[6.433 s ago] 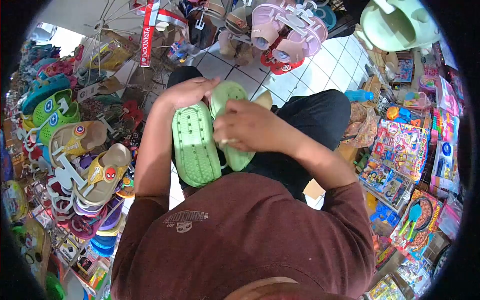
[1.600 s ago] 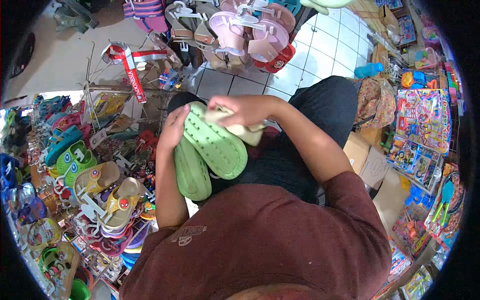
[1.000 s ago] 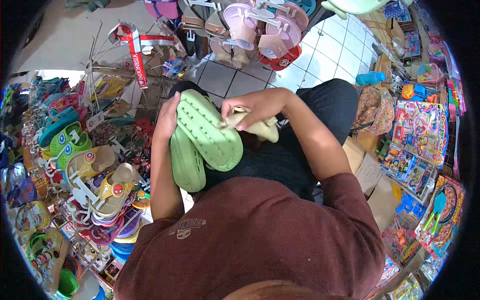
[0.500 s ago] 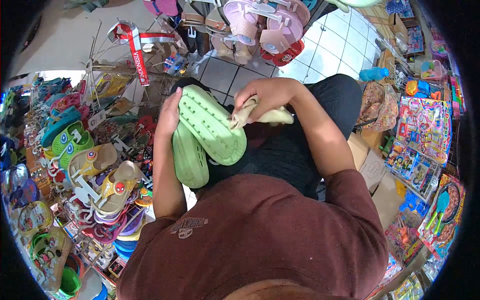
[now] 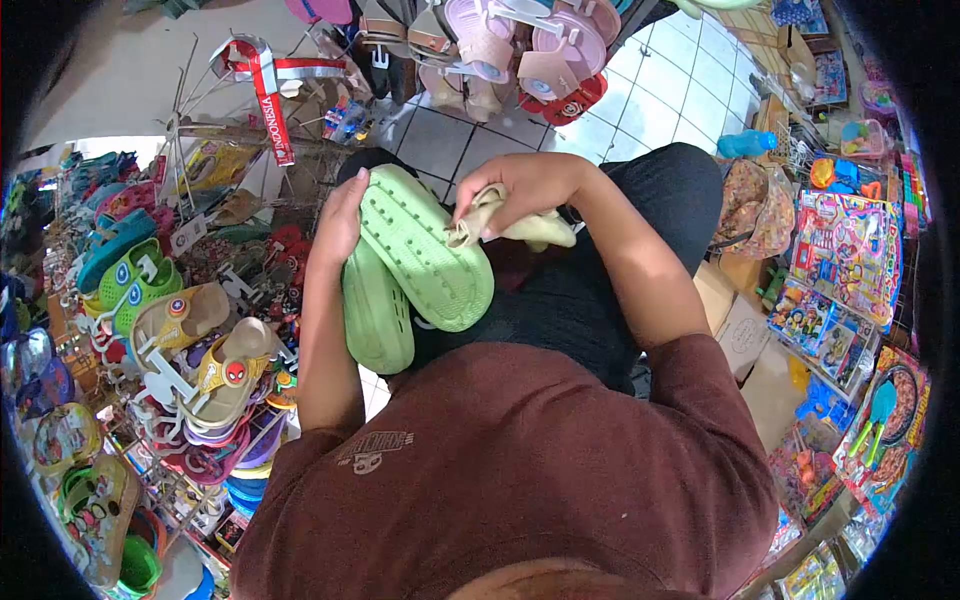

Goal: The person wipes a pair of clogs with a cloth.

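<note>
A pair of light green sandals (image 5: 425, 250) rests over my lap, one studded sole turned up toward me and the other sandal lying beside it on the left. My left hand (image 5: 342, 220) grips the pair along the outer left edge near the top. In my right hand (image 5: 520, 190) is a bunched cream cloth (image 5: 540, 229), pinched between thumb and fingers. One folded end of the cloth reaches right to the upturned sole's right edge, while the rest hangs toward the right.
Racks of colourful children's sandals (image 5: 225, 370) crowd the left side. Pink sandals (image 5: 480, 40) hang ahead over the white tiled floor (image 5: 650, 95). To the right are a blue bottle (image 5: 747, 144), a floral bag (image 5: 755, 210) and packaged toys (image 5: 845, 255).
My right hand and the cloth have shifted slightly left, closer to the upturned sole. The sandals and my left hand stay nearly in place.
</note>
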Tool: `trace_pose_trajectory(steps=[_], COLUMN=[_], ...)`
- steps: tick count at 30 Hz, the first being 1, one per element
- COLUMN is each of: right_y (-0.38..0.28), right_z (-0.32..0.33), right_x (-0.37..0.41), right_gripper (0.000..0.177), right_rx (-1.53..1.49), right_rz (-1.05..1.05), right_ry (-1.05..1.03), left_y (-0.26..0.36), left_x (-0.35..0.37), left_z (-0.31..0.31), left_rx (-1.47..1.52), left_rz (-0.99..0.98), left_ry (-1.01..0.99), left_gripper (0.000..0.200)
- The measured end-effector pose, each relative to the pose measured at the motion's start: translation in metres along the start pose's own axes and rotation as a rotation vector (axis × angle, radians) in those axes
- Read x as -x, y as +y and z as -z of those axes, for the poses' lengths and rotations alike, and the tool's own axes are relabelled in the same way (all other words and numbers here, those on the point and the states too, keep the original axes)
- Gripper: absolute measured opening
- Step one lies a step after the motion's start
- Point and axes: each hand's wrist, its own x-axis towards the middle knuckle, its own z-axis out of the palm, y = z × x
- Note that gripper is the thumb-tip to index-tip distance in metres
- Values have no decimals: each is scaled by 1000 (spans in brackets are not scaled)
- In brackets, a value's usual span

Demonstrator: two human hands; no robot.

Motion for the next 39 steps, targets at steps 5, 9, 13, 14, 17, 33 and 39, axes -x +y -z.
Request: trace_pose_trajectory(steps=[5, 9, 13, 14, 17, 33, 39], right_y=[-8, 5, -6, -3, -6, -9, -4], right_z=[-22, -24, -6, -2, 2, -3, -18], right_x=[-25, -40, -9, -2, 0, -4, -25], right_gripper=[40, 39, 35, 36, 37, 36, 35], right_rx=[30, 106, -29, -25, 41, 51, -190], right_rz=[32, 134, -23, -20, 119, 102, 109], right_ry=[460, 598, 113, 40, 78, 157, 499], left_y=[-26, -8, -18, -20, -7, -5, -7], left_x=[-9, 1, -8, -10, -4, -2, -3], left_z=[5, -6, 1, 4, 1, -8, -8], left_rx=[17, 16, 31, 43, -82, -5, -132], left_rz=[-55, -52, -39, -27, -120, -103, -184], left_ry=[-125, -136, -118, -114, -45, -113, -209], left_gripper=[54, 55, 52, 52, 52, 47, 44])
